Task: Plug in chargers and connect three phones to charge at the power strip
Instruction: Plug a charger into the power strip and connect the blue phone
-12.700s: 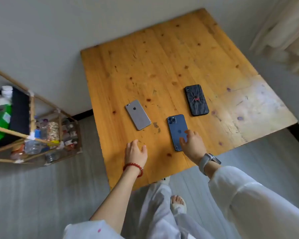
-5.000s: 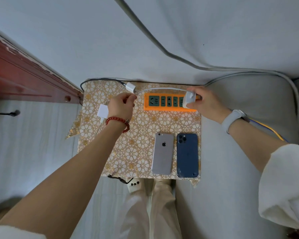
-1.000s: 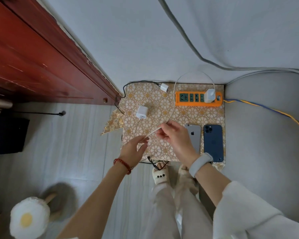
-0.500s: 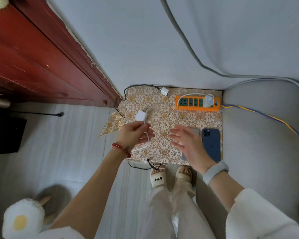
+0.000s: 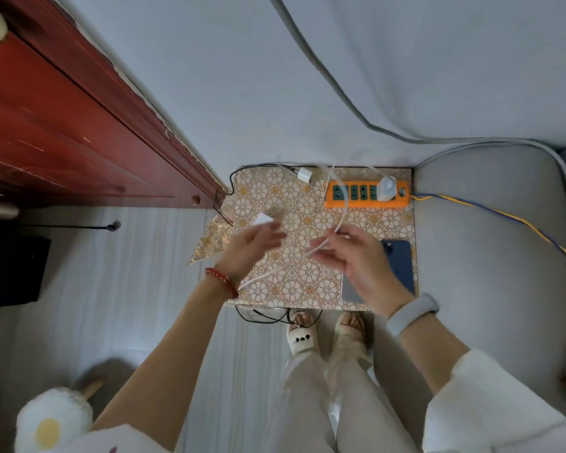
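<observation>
We judge that the first charger (image 5: pixel 386 188) already sits in the orange power strip (image 5: pixel 366 194) at the far edge of the counter (image 5: pixel 307 204), and we now handle its white cable (image 5: pixel 335 228). Our right hand (image 5: pixel 356 256) pinches this cable above the blue phone (image 5: pixel 399 259); the next move calls for finding the plug end (we cannot see it). Our left hand (image 5: pixel 252 246) is blurred, so we cannot tell whether its fingers (image 5: pixel 275 238) grip the second charger (image 5: pixel 263 220).

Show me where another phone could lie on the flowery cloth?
The barest patch of the flowery cloth lies between the left hand and the grey phone. Another is under the small white charger. Near the orange power strip and blue phone it is crowded.
</observation>
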A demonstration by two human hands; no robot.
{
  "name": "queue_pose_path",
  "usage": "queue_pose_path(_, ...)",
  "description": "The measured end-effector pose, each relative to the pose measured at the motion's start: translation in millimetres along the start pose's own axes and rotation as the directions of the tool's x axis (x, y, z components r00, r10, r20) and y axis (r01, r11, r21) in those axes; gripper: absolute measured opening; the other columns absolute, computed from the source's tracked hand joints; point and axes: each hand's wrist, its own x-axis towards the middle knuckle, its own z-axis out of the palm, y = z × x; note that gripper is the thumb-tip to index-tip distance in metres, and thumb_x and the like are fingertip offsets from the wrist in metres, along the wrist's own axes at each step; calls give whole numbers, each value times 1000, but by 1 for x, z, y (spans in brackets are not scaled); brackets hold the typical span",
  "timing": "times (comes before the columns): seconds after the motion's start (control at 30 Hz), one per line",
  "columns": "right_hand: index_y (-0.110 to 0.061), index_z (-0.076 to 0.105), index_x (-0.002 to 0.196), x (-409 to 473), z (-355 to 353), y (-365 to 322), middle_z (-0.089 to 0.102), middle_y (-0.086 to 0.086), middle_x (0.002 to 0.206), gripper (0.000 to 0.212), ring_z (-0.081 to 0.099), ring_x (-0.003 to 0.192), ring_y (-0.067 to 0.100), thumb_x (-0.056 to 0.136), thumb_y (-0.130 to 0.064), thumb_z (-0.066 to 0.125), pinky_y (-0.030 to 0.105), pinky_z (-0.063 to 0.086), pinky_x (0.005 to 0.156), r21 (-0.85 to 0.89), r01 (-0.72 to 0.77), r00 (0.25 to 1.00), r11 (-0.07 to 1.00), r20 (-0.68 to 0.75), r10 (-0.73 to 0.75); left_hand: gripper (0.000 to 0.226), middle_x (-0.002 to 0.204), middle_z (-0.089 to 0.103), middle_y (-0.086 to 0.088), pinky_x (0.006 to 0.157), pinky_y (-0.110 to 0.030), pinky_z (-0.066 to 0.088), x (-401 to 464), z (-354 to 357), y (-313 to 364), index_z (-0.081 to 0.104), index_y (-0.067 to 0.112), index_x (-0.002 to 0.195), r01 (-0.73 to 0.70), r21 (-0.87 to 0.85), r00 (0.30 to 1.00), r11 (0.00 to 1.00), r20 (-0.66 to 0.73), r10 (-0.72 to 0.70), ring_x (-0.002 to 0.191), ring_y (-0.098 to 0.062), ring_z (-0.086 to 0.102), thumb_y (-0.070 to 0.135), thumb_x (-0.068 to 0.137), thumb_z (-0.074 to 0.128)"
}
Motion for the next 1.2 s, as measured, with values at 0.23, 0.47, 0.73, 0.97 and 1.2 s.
queue_pose_path(0.23,-6,57,86,11,-23,-53,74,6,73,10,72,76,23,91,-7,48,24,57,67,251,254,958,934,-199,-207,24,102,69,-12,84,-30,51,-25,38,-37,62,6,99,-37,323,997,946,69,16,96,-19,63,13,95,39)
queue_pose_path(0.47,-22,57,111,-21,-17,20,62,4,120,27,59,112,17,89,-9,48,28,49,92,-369,-24,994,929,92,62,26,70,71,-1,79,-45,54,-26,23,-4,60,9,84,124,-569,992,813,99,-82,80,-21,70,16,94,37)
queue_pose_path(0.73,-28,51,101,-30,7,52,55,-11,115,10,50,113,5,93,-25,46,29,37,102,-666,71,951,743,270,152,29,70,71,1,78,-51,55,-25,22,12,64,12,82,111,-789,990,604,140,1,77,-17,70,18,93,38)
queue_pose_path(0.97,-21,60,86,-19,-31,5,54,-9,64,13,53,51,4,91,-18,49,17,47,54,-656,130,981,744,196,1,22,60,64,1,65,-30,59,-17,7,-4,57,8,87,-36,-832,990,553,-105,-93,61,-15,65,13,95,37)
queue_pose_path(1.2,-21,63,69,-17,-67,-19,46,-6,53,21,38,45,4,88,-23,56,17,33,49,-866,78,945,494,222,240,20,54,63,0,59,-30,58,-10,17,-2,58,4,86,-125,-817,947,563,-268,-179,53,-16,64,11,94,41)
